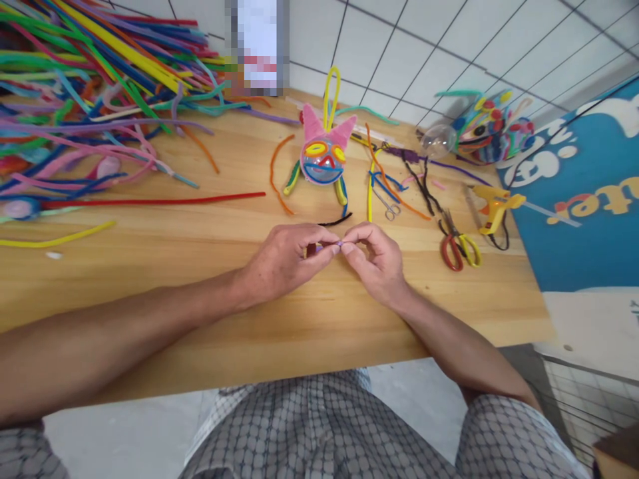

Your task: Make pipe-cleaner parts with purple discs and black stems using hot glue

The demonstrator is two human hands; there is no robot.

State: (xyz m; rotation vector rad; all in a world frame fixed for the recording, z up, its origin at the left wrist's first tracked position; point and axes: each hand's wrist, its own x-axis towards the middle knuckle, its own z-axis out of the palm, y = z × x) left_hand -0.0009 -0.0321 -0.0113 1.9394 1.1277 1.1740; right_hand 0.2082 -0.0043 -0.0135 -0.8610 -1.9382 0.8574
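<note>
My left hand [292, 256] and my right hand [374, 259] meet fingertip to fingertip above the wooden table. Both pinch a short purple pipe cleaner [340, 244], mostly hidden by the fingers. Just beyond them sits a clear ball ornament [323, 166] with pink pointed ears, yellow eye rings, a red nose and a blue mouth line. A yellow loop [332, 96] rises from its top, and yellow, green and blue legs hang at its sides. A black pipe cleaner [339, 220] lies right behind my fingertips.
A heap of coloured pipe cleaners [124, 73] covers the left back. To the right lie large scissors [459, 249], small scissors [392, 209], a yellow glue gun [499, 206] and a clear ball [439, 141]. Another decorated ornament [492, 130] stands by the tiled wall [424, 46].
</note>
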